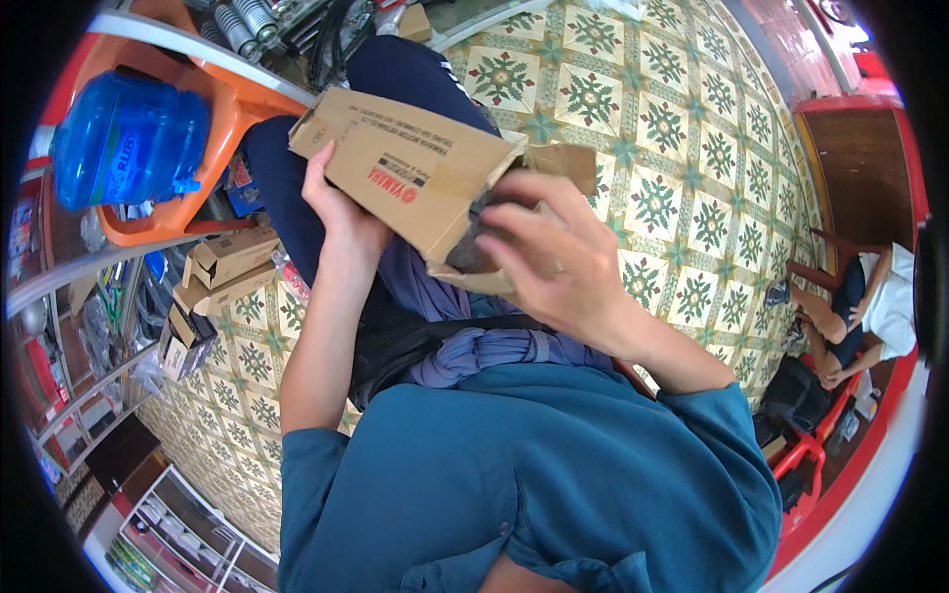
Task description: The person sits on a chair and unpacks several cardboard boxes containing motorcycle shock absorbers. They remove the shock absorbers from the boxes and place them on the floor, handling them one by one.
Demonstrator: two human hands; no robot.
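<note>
Over my lap, a brown cardboard box with red and dark print lies tilted, its open end toward the right. My left hand grips it, with the thumb along the near left side and the other fingers hidden underneath. At the open end, my right hand has its bent fingers partly in the mouth, closed against the contents and slightly blurred. A dark item shows inside beside the fingertips; its kind cannot be made out. One loose flap sticks out beyond my right hand.
On the left, a blue water jug rests on an orange plastic chair. Several small cartons are stacked on the patterned tile floor below it. Metal springs lie at the top left. Another person sits at the far right.
</note>
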